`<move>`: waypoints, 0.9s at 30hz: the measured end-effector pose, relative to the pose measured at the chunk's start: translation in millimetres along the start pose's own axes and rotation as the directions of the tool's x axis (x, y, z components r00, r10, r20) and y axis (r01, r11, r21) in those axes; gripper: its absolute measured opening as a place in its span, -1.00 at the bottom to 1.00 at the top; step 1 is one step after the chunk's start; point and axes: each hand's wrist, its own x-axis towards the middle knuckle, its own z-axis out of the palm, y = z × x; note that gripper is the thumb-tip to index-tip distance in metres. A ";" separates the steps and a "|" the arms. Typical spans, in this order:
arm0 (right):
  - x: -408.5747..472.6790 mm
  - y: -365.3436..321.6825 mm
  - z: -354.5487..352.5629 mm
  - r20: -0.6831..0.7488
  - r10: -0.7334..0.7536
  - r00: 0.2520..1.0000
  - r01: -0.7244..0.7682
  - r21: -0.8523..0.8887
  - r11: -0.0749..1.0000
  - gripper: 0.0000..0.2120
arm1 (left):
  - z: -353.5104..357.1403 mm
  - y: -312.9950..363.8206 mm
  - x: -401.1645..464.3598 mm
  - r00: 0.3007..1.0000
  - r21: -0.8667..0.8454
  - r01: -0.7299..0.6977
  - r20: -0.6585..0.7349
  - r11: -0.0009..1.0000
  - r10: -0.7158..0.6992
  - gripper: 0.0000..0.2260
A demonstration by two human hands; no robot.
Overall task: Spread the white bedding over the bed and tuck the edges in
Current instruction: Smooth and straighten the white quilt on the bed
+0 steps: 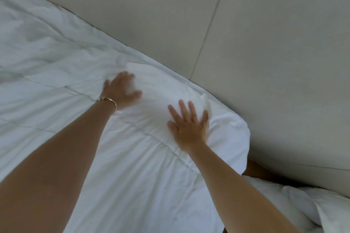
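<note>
The white bedding (56, 73) lies rumpled and creased across the bed, its far edge running along the beige padded headboard (246, 33) and its puffy corner bunched up against that headboard. The left hand (121, 90), blurred and with a thin bracelet (108, 101) on its wrist, lies flat on the bedding with fingers apart, gripping nothing. Nearer the headboard, the right hand (189, 124) presses down with fingers spread straight, holding nothing either.
</note>
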 end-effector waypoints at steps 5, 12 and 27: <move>2.1 -38.6 -36.0 0.197 0.142 0.970 -0.109 -0.166 0.980 -0.48 | 1.6 -60.2 -68.8 0.958 0.180 0.010 0.281 0.984 -0.062 -0.16; 27.5 -131.4 -110.2 0.400 0.131 0.907 -0.136 -0.014 0.991 -0.68 | -101.2 -116.3 -68.2 0.964 0.018 0.064 0.257 0.998 -0.067 -0.35; 241.4 -419.4 -233.7 0.089 -0.237 0.967 0.203 0.287 0.936 -0.49 | -283.9 -313.5 65.8 0.915 -0.176 0.393 -0.018 0.902 -0.402 -0.47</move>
